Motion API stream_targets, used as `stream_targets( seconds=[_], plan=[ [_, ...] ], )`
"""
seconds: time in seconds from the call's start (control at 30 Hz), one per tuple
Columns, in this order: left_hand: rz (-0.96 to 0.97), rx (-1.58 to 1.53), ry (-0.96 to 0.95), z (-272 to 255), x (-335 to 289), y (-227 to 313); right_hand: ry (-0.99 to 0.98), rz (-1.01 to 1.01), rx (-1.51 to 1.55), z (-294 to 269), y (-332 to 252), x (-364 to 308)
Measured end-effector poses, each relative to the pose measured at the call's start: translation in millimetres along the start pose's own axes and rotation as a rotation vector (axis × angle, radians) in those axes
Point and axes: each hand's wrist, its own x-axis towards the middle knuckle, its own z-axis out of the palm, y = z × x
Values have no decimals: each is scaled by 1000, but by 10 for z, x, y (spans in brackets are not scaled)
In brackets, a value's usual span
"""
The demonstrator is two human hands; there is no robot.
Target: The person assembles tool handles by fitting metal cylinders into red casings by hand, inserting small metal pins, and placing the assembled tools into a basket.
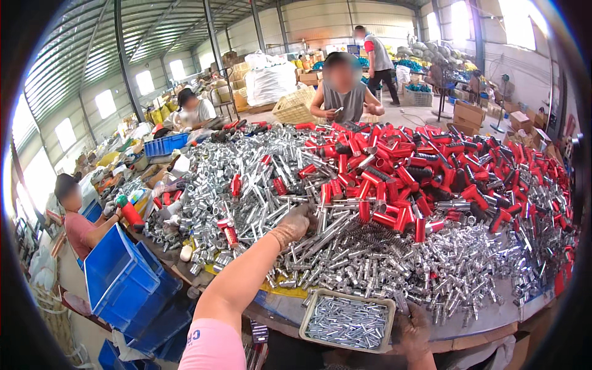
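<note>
My left hand (295, 226), in a dirty pale glove, reaches forward into the heap of silvery metal parts (246, 185). Its fingers curl down among long thin rods, and whatever they grip is hidden. At the near table edge my right hand (414, 332), dark and slightly blurred, closes on a short grey metal tube (401, 303). Just left of that hand sits a cream plastic tray (303, 330) with many small silvery pins (348, 320) in it. Dark coil springs (370, 237) lie in the heap to the right of my left hand.
Red tool housings (401, 160) are piled across the far right of the table. Blue crates (117, 277) stand at the left. A person (345, 92) works across the table, another (86, 216) at the left holds a red and green piece (129, 213). Cardboard boxes (467, 114) stand behind.
</note>
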Motion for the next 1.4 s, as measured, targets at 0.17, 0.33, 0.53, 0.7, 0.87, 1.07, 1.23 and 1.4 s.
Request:
stream_targets(
  seconds=[0.17, 0.33, 0.53, 0.7, 0.87, 1.07, 1.23, 1.4],
  plan=[
    [0, 858, 251, 185, -107, 434, 33, 35, 28, -32, 82, -24],
    [-55, 940, 236, 197, 167, 224, 28, 84, 21, 5, 22, -14],
    [-58, 1019, 163, 169, 299, 240, -67, 10, -86, -14, 1, -6],
    [-118, 994, 168, 196, 250, 280, 34, -82, -147, 28, 36, 52],
    [-85, 994, 160, 248, 202, 311, -135, 307, -69, -106, 450, -18],
    [-102, 1046, 159, 278, 194, 327, -54, 246, 69, 23, 298, -12],
    [-76, 1031, 176, 254, 220, 261, -50, 81, -107, 45, 146, 10],
    [-53, 1007, 197, 219, 221, 203, -3, -5, 46, 147, -232, 29]
  ],
)
